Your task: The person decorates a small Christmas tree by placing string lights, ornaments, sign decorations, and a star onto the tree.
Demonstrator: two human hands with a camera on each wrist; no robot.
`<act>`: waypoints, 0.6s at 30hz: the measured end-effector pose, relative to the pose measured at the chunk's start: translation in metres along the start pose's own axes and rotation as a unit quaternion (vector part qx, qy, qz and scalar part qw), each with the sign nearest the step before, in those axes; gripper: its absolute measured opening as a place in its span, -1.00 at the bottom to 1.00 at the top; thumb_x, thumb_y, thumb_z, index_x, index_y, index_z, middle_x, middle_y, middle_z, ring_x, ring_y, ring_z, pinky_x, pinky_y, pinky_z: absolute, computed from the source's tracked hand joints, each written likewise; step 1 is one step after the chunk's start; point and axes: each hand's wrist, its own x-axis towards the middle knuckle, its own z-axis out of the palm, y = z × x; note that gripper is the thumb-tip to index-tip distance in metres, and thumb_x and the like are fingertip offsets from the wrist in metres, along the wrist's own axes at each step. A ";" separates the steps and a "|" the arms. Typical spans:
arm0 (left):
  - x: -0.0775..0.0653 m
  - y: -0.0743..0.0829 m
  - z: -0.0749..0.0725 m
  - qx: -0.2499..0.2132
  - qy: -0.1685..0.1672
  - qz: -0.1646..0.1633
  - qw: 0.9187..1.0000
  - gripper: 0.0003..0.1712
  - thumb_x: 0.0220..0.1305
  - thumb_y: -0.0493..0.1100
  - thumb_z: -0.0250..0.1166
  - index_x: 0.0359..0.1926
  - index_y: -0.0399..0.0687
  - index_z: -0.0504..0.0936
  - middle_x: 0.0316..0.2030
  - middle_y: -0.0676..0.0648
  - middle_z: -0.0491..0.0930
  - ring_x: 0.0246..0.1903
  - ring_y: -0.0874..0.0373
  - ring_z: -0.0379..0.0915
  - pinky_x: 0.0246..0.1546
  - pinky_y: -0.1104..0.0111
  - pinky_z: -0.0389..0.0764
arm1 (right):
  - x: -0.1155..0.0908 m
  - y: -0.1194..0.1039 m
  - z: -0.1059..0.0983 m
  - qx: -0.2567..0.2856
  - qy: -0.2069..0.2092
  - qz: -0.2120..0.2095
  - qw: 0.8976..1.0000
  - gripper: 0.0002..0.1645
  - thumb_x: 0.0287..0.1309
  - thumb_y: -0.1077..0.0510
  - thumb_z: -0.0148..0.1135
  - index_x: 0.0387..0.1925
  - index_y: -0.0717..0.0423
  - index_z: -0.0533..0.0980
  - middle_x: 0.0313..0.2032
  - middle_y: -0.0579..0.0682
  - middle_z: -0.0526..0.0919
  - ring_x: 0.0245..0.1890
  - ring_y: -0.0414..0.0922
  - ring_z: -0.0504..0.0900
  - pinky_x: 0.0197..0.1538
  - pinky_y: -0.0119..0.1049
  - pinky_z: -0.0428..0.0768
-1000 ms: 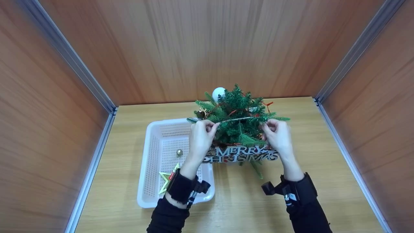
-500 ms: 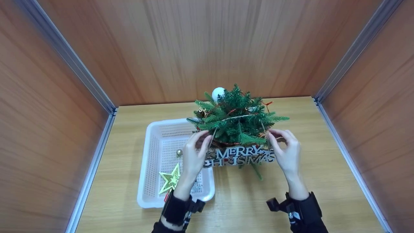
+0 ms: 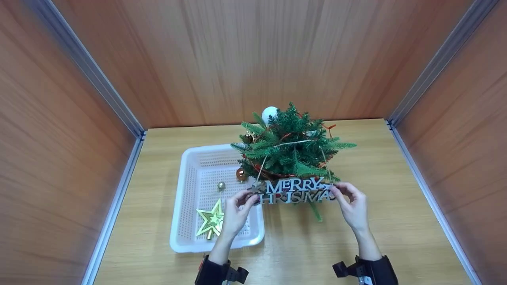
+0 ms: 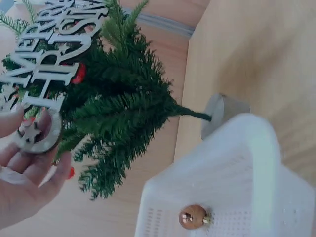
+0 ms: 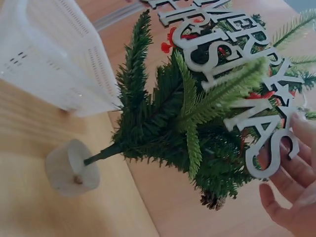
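A small Christmas tree [image 3: 293, 158] stands on a round pale base [image 5: 74, 170]. Across its front hangs a silvery MERRY CHRISTMAS sign [image 3: 297, 190], its cord [image 3: 293, 143] running up over the green branches. My left hand [image 3: 237, 211] pinches the sign's left end, thumb in front and fingers behind, beside a cut-out star [image 4: 30, 133]. At the opposite end, my right hand [image 3: 353, 206] holds the sign near its last letter, the S [image 5: 266, 160], with the fingers behind it. One light branch pokes in front of the lettering in the right wrist view.
Left of the tree is a white plastic basket [image 3: 177, 213]. It contains a gold star [image 3: 210, 217], a small gold ball [image 3: 221, 185] and a copper-coloured ball [image 4: 192, 217]. A white ball [image 3: 269, 114] hangs on the tree, and a pinecone [image 5: 212, 201] shows low among its branches. Wooden walls enclose the table.
Both hands have come down from the cord on the upper branches to the two ends of the sign. The cord now lies across the tree, and the left arm uncovers the gold star.
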 end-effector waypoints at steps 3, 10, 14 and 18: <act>0.001 0.002 0.003 -0.012 0.006 0.008 1.000 -0.84 0.09 -0.43 0.19 -0.29 -0.51 0.53 -0.41 -0.31 0.59 -0.44 -0.03 0.55 -0.38 0.32 0.58 | -0.002 0.004 0.000 0.019 0.015 -0.007 1.000 -0.92 -0.07 0.62 0.06 -0.44 0.58 0.44 -0.48 0.04 0.60 -0.45 -0.25 0.54 -0.34 -0.53 0.49; 0.000 -0.001 0.007 -0.006 -0.007 -0.006 1.000 -0.85 0.09 -0.41 0.19 -0.32 -0.50 0.53 -0.44 -0.30 0.58 -0.45 -0.22 0.51 -0.39 0.29 0.58 | -0.011 0.012 -0.003 0.061 0.036 0.021 0.997 -0.97 -0.05 0.61 0.06 -0.47 0.63 0.41 -0.53 0.05 0.60 -0.55 -0.22 0.53 -0.49 -0.53 0.47; -0.001 -0.005 0.009 -0.018 -0.006 -0.023 1.000 -0.85 0.10 -0.42 0.18 -0.31 -0.51 0.53 -0.42 -0.32 0.57 -0.44 -0.21 0.51 -0.37 0.21 0.57 | -0.015 0.014 -0.003 0.061 0.039 0.045 0.996 -0.95 -0.03 0.60 0.05 -0.44 0.64 0.40 -0.51 0.00 0.60 -0.54 -0.24 0.54 -0.47 -0.54 0.48; -0.002 -0.006 0.008 -0.028 -0.010 -0.023 0.999 -0.82 0.12 -0.41 0.17 -0.27 -0.52 0.51 -0.39 -0.35 0.56 -0.45 0.04 0.55 -0.35 0.16 0.56 | -0.017 0.015 -0.002 0.084 0.040 0.052 0.994 -0.90 -0.04 0.63 0.02 -0.40 0.68 0.35 -0.48 -0.02 0.60 -0.51 -0.26 0.56 -0.44 -0.54 0.51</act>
